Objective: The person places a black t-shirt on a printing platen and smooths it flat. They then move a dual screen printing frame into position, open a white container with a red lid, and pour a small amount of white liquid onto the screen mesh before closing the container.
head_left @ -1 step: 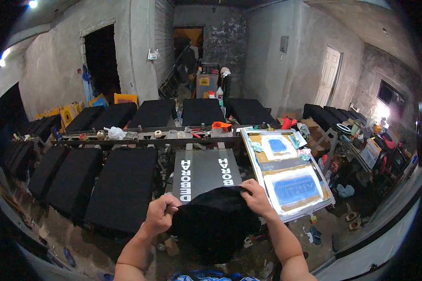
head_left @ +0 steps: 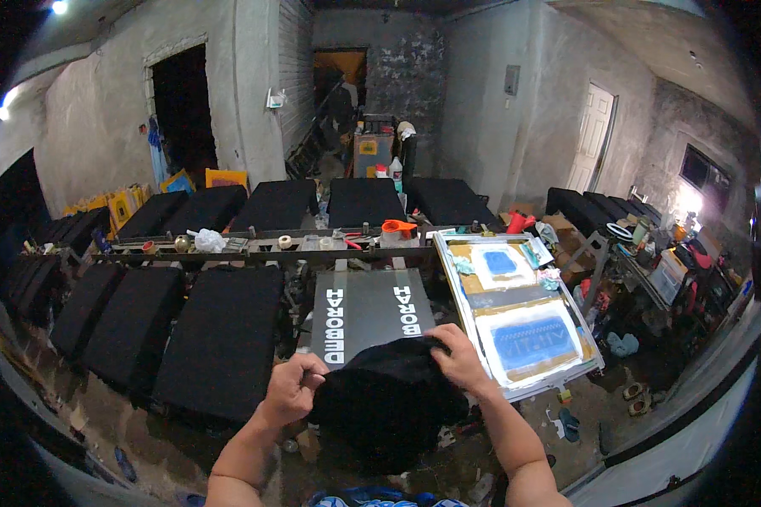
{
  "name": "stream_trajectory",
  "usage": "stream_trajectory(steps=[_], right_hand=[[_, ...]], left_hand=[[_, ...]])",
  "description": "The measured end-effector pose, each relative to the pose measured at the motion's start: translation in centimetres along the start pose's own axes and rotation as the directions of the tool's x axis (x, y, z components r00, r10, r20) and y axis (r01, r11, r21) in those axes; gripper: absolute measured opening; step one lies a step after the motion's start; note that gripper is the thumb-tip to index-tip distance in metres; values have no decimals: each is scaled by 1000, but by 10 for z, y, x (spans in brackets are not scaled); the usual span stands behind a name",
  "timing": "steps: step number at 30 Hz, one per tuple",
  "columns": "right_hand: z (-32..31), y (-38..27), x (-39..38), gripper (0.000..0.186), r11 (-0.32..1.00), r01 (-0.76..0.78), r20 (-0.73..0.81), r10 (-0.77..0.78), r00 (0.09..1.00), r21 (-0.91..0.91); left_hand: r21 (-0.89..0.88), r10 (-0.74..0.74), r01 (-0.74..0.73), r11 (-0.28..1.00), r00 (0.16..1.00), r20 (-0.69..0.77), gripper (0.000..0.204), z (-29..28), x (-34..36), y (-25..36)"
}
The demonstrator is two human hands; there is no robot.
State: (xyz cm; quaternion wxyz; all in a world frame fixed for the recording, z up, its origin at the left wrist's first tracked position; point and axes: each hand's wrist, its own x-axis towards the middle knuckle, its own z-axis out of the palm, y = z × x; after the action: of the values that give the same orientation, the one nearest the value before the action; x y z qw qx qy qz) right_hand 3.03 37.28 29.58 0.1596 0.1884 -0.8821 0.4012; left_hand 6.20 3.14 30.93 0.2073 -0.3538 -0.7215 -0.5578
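A black fabric garment (head_left: pixel 393 397) hangs spread between my two hands over the near end of a grey printing board (head_left: pixel 368 304) with white lettering along both sides. My left hand (head_left: pixel 294 384) is closed, pinching the garment's left edge. At the opposite edge, my right hand (head_left: pixel 457 359) grips the fabric between thumb and fingers. The cloth hides the board's near end. Just right of my right hand lies a silk-screen frame (head_left: pixel 473 338) with two blue stencil areas, tilted slightly.
Black-covered boards stand in rows at left (head_left: pixel 220 338) and across the far side (head_left: pixel 366 203). Between the rows runs a rail (head_left: pixel 262 252) holding an orange scoop-like item (head_left: pixel 399 226), tape rolls and a white plastic bag (head_left: pixel 209 241). A cluttered bench (head_left: pixel 651 279) stands at right.
My right hand has shifted slightly left and down with its edge of the garment. My left hand has edged slightly right. The fabric between them sags a little more.
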Motion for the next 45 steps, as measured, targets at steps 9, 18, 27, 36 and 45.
stream_trajectory(steps=[9, 18, 27, 36, 45], right_hand=[[61, -35, -47, 61, 928, -165, 794, -184, 580, 335], [16, 52, -62, 54, 970, -232, 963, 124, 240, -67], [-23, 93, -84, 58, 989, -95, 986, 123, 108, -113], [-33, 162, -140, 51, 673, -739, 866, 345, 361, 40], [43, 199, -161, 66, 359, -931, 709, 674, 208, -68]], left_hand=[[133, -232, 196, 971, 902, 365, 15, 26, 9, 9], [278, -311, 293, 915, 74, 947, 69, -14, -5, -35], [338, -300, 656, 675, -174, 938, 47, -53, -69, -111], [574, -346, 546, 610, -468, 813, 51, -51, -124, -152], [622, -738, 532, 574, 8, 674, 42, -24, -220, -256]])
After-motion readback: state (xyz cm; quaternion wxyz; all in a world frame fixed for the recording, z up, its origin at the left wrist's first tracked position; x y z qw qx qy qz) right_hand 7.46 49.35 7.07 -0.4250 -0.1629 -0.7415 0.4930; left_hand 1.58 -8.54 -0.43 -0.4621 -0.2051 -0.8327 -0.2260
